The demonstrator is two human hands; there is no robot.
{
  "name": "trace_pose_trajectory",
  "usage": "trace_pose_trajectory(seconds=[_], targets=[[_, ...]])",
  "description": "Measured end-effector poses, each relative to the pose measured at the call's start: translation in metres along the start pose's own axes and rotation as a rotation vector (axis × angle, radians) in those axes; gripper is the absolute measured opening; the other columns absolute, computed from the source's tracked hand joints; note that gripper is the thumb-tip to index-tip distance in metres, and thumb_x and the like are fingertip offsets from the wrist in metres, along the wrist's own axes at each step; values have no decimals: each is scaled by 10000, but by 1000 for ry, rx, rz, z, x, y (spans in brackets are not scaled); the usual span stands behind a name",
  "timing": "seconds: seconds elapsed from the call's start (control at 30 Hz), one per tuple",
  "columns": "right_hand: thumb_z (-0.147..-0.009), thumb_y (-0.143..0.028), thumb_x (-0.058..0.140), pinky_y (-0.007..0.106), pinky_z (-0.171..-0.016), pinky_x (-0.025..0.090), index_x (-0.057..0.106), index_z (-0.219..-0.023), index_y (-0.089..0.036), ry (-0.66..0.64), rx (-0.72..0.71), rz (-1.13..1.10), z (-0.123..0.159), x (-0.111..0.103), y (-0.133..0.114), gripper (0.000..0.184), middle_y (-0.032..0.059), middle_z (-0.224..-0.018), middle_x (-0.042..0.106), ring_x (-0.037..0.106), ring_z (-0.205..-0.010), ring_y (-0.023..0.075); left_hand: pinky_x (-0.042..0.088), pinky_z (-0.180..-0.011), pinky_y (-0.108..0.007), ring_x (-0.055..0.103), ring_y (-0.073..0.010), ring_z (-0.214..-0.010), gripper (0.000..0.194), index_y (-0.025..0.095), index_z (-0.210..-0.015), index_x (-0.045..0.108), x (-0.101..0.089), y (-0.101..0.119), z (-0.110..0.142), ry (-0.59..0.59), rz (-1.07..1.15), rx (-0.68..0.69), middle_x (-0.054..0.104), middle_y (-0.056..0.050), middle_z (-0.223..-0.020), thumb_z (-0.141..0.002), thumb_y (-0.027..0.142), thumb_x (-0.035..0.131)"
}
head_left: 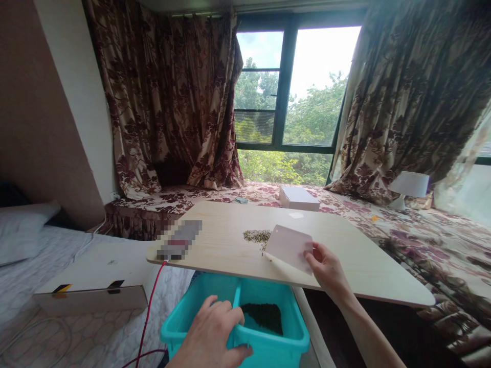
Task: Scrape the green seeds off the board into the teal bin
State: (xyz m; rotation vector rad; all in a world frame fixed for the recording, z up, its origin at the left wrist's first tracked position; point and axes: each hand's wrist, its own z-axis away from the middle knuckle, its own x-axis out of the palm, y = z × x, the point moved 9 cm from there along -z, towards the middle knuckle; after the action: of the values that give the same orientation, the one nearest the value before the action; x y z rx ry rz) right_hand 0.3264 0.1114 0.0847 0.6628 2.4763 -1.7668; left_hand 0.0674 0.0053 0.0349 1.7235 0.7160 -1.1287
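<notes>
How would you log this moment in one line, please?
left hand: grasping turquoise divided bin | right hand: holding plastic scraper | granules: on tabletop beside scraper

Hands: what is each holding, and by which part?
Right hand: pale sheet, by its right edge. Left hand: teal bin, by its near rim.
</notes>
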Motion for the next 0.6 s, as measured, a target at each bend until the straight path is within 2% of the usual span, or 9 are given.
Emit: trace_pose_trajectory(seconds=[0.17,0.43,0.6], targets=[[-677,-367,562,317,-594,534,606,-895,-189,-16,0,9,0,0,4,286,83,-774,741,703,-731,234,324,-1025,-502,606,-214,-877,233,235,-867,618,5,-3,-1,-57,-20,-33,631,3,-853,-675,279,743],[-653,-383,577,333,-634,546,605,-872,-191,-8,14,-13,1,-4,3,293,88,-772,740,708,-748,244,308,-1039,-503,606,-206,-881,233,234,-872,616,3,-4,0,-53,-4,-36,626,9,-846,-678,271,740],[-628,-401,610,330,-601,550,608,-900,-197,35,65,-36,10,-18,10,340,108,-816,758,716,-778,266,351,-1012,-499,612,-214,-859,238,236,-853,614,7,-8,-2,-65,-45,-21,631,5,-837,-696,350,751]])
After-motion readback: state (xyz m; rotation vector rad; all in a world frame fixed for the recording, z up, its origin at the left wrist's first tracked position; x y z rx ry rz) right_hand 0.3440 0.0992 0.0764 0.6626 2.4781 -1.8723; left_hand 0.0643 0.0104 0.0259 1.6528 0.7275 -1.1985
